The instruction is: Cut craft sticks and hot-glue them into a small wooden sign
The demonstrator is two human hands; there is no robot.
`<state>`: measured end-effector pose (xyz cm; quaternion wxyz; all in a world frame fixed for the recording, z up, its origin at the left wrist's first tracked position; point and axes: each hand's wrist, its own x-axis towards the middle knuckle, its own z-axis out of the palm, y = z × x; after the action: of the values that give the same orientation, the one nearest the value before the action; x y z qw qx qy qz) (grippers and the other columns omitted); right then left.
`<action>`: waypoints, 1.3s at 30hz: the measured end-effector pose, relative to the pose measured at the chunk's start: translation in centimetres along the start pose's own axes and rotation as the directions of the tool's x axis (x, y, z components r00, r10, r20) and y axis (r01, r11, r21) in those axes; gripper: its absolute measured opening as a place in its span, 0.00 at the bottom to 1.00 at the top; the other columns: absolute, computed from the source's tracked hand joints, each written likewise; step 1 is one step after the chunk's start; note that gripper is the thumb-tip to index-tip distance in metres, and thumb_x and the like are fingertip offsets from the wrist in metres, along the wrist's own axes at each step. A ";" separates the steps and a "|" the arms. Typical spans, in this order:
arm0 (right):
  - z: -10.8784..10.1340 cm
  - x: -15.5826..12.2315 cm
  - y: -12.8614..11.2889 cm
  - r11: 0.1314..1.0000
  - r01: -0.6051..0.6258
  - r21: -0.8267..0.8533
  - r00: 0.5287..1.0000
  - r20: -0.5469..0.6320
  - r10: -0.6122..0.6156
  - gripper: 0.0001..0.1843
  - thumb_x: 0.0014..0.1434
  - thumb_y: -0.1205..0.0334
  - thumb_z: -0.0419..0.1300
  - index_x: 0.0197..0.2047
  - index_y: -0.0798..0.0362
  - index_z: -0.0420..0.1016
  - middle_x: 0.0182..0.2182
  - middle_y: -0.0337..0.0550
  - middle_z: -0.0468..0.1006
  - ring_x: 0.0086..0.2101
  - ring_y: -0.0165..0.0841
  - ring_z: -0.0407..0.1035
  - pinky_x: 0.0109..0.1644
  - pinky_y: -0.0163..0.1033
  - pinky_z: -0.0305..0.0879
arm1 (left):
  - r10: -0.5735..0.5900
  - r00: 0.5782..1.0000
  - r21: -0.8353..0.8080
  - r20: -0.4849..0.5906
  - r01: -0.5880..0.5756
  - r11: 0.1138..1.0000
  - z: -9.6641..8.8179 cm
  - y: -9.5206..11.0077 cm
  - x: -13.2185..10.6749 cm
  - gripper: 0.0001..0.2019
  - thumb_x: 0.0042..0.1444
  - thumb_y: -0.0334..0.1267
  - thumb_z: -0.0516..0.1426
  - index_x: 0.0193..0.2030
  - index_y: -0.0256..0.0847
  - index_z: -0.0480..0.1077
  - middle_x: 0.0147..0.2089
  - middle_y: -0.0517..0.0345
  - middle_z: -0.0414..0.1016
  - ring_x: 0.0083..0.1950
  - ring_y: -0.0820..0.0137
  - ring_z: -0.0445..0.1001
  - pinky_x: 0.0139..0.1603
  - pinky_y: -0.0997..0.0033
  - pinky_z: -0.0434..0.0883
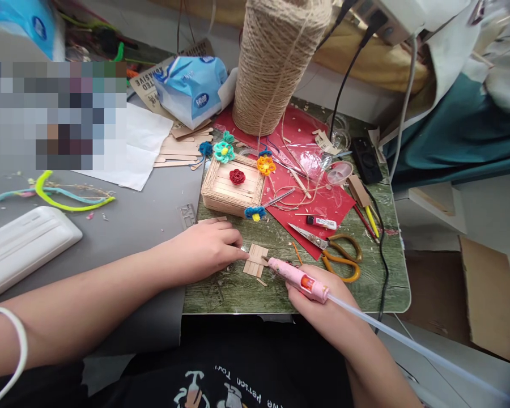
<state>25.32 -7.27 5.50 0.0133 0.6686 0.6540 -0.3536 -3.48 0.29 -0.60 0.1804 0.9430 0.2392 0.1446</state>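
In my right hand (318,286) is a pink hot glue gun (295,276), with a long clear glue stick running out of its back end. Its nozzle meets the right side of a small panel of wooden craft sticks (255,260) on the green board. My left hand (210,246) steadies that panel from the left, a fingertip pressed on its edge and the other fingers curled. A loose stick strip (215,220) lies just beyond its knuckles. Behind the panel stands a twine-wrapped craft-stick box (233,190) with a red rose (237,177) on top and pipe-cleaner flowers around it.
To the right lie open scissors (342,255), a small white tube (322,222) and a yellow pen (371,221). A tall twine roll (276,68) stands on red sheets (318,204) at the back. Tissue packs (191,85) and craft sticks (181,148) are back left. A black cable (382,255) crosses the right edge.
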 end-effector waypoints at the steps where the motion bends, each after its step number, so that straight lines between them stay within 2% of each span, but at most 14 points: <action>1: 0.0 0.0 0.0 1.000 0.004 0.003 1.000 -0.002 -0.004 0.14 0.62 0.60 0.58 0.26 0.49 0.59 0.22 0.33 0.66 0.25 0.30 0.61 0.28 0.36 0.54 | 0.002 1.000 -0.001 -0.001 -0.002 1.000 0.0 0.0 0.0 0.12 0.66 0.32 0.62 0.54 0.49 0.79 0.46 0.55 0.79 0.44 0.65 0.74 0.48 0.64 0.68; 11: -0.2 -0.1 -0.1 1.000 -0.004 -0.014 1.000 0.014 0.004 0.14 0.61 0.61 0.57 0.26 0.49 0.60 0.22 0.33 0.66 0.24 0.29 0.61 0.28 0.36 0.54 | 0.008 1.000 0.025 0.006 -0.008 1.000 0.1 -0.1 0.0 0.12 0.67 0.33 0.60 0.54 0.49 0.79 0.47 0.54 0.79 0.44 0.64 0.73 0.47 0.63 0.68; 21: -0.2 -0.1 -0.1 1.000 -0.021 -0.003 0.999 0.042 0.021 0.12 0.62 0.60 0.57 0.27 0.49 0.63 0.24 0.34 0.69 0.26 0.30 0.64 0.29 0.37 0.56 | 0.002 1.000 0.008 0.011 -0.002 1.000 0.0 -0.1 0.0 0.12 0.68 0.33 0.59 0.54 0.49 0.79 0.47 0.54 0.79 0.44 0.64 0.73 0.48 0.63 0.68; 29: -0.1 0.0 0.1 0.998 -0.028 -0.057 0.999 0.022 0.029 0.13 0.62 0.60 0.58 0.26 0.49 0.61 0.23 0.32 0.69 0.25 0.29 0.63 0.29 0.37 0.55 | 0.001 1.000 0.014 0.010 -0.001 1.000 0.1 -0.1 0.0 0.12 0.69 0.33 0.58 0.55 0.50 0.79 0.47 0.54 0.79 0.44 0.64 0.73 0.48 0.63 0.68; 39: -0.2 0.1 0.0 0.997 -0.028 -0.074 1.000 -0.010 0.028 0.12 0.61 0.60 0.58 0.26 0.49 0.65 0.23 0.34 0.71 0.26 0.30 0.65 0.30 0.37 0.56 | 0.002 1.000 0.000 0.013 -0.002 1.000 0.2 -0.2 -0.1 0.13 0.70 0.34 0.57 0.55 0.51 0.79 0.47 0.55 0.79 0.44 0.64 0.73 0.47 0.62 0.68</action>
<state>25.38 -7.04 5.60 0.0399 0.6784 0.6573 -0.3258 -3.56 0.32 -0.89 0.1817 0.9443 0.2368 0.1385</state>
